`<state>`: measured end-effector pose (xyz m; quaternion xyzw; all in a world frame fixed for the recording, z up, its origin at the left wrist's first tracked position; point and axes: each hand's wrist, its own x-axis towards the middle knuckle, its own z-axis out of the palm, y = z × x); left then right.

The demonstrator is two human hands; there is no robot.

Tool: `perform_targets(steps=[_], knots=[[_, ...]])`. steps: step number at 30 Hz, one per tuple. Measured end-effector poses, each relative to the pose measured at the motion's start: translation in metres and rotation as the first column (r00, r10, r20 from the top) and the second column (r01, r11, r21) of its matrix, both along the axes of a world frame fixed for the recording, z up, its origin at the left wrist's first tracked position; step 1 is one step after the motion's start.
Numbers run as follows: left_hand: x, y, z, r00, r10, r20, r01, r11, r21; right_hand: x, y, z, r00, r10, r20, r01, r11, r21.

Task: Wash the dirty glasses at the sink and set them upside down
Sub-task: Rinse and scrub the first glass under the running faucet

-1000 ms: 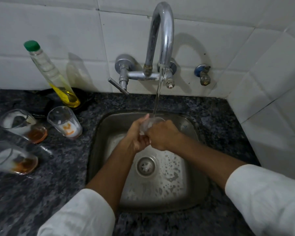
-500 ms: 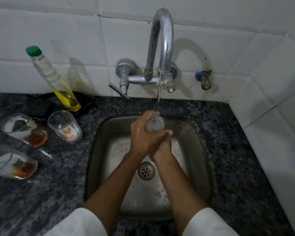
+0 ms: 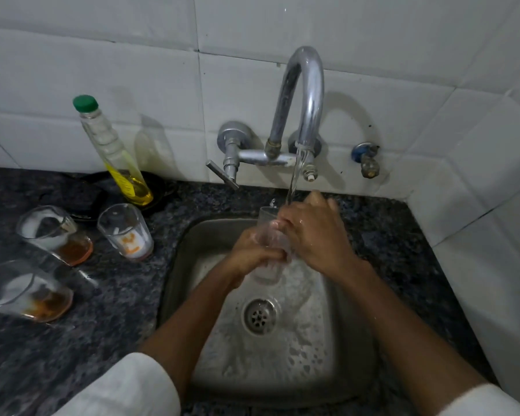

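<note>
A clear glass [image 3: 271, 235] stands upright over the steel sink [image 3: 354, 340], its mouth under the water running from the chrome tap [image 3: 305, 94]. My left hand [image 3: 252, 253] grips its lower half. My right hand [image 3: 315, 235] wraps its right side, fingers near the rim. Three dirty glasses stand upright on the dark counter to the left: one with white and orange residue [image 3: 126, 232], and two with amber dregs [image 3: 54, 235] [image 3: 24, 292].
A bottle [image 3: 111, 151] with a green cap and yellow liquid leans by the tiled wall behind the glasses. A small valve [image 3: 367, 159] sticks out of the wall right of the tap. Granite counter [image 3: 102, 325] surrounds the sink; a tiled wall closes the right side.
The glass has turned from pointing its mouth toward me to standing upright under the stream. My right hand has moved from below the glass to its right side.
</note>
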<state>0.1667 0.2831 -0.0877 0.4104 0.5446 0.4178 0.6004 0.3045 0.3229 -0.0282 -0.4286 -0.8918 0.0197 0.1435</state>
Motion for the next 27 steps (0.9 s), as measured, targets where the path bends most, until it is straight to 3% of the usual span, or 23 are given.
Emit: perform_targets(steps=[1,2,3,5,7,9,11,12,13,15,17,19,20,22,24,25,26,27], knots=[[0.001,0.002,0.000,0.998,0.067,-0.018,-0.067,0.997,0.024,0.001,-0.001,0.011,0.996,-0.012,0.084,0.009,0.999,0.048],[0.002,0.003,0.001,0.994,0.107,-0.037,-0.105,0.993,0.049,0.002,-0.001,0.019,0.996,-0.014,0.090,0.015,1.000,-0.012],[0.005,0.004,0.002,0.989,0.136,-0.058,-0.131,0.988,0.078,0.003,-0.001,0.025,1.000,-0.004,0.025,0.008,0.988,-0.155],[0.013,0.003,0.004,0.970,0.217,-0.111,-0.196,0.964,0.177,0.002,0.000,0.026,0.968,-0.056,-0.243,-0.051,0.908,-0.416],[0.019,0.003,0.004,0.928,0.334,-0.167,-0.282,0.920,0.270,0.002,0.000,0.026,0.926,-0.105,-0.363,-0.068,0.899,-0.433],[0.010,0.005,0.004,0.969,0.211,-0.125,-0.174,0.950,0.258,0.001,-0.003,0.028,0.901,-0.082,-0.426,-0.099,0.917,-0.386],[-0.006,0.007,0.007,0.992,-0.109,0.064,0.093,0.972,0.216,0.002,-0.004,0.031,0.884,-0.048,-0.465,-0.149,0.914,-0.377],[-0.009,0.006,0.011,0.970,-0.190,0.150,0.157,0.965,0.208,0.003,-0.003,0.031,0.889,-0.037,-0.457,-0.154,0.915,-0.373],[-0.009,0.006,0.012,0.974,-0.159,0.159,0.129,0.974,0.186,0.002,-0.002,0.031,0.906,-0.025,-0.423,-0.143,0.922,-0.360],[0.008,0.005,0.016,0.996,0.084,0.001,-0.083,0.986,0.146,-0.001,0.001,0.029,0.946,-0.029,-0.324,-0.081,0.943,-0.323],[0.028,0.003,0.016,0.903,0.359,-0.235,-0.323,0.929,0.180,-0.004,0.001,0.025,0.938,-0.110,-0.329,-0.020,0.930,-0.367],[0.033,0.003,0.011,0.803,0.434,-0.408,-0.354,0.899,0.259,-0.004,0.001,0.021,0.901,-0.188,-0.390,0.008,0.907,-0.421],[0.027,0.004,0.008,0.837,0.370,-0.402,-0.288,0.924,0.250,-0.002,0.001,0.019,0.885,-0.209,-0.415,0.009,0.901,-0.435],[0.006,0.006,0.004,0.994,0.047,-0.094,-0.030,0.984,0.176,0.002,-0.001,0.018,0.864,-0.195,-0.463,-0.036,0.895,-0.444],[-0.010,0.004,0.000,0.926,-0.226,0.301,0.184,0.970,0.161,0.003,-0.003,0.020,0.858,-0.156,-0.489,-0.104,0.880,-0.464],[-0.012,0.004,-0.005,0.905,-0.248,0.346,0.209,0.967,0.146,0.002,-0.004,0.020,0.871,-0.145,-0.469,-0.106,0.878,-0.467],[-0.009,0.005,-0.006,0.941,-0.194,0.279,0.167,0.979,0.117,0.001,-0.003,0.020,0.891,-0.142,-0.432,-0.083,0.884,-0.461],[-0.002,0.006,-0.003,0.992,-0.081,0.095,0.073,0.994,0.082,-0.001,-0.001,0.020,0.910,-0.149,-0.387,-0.047,0.890,-0.454]])
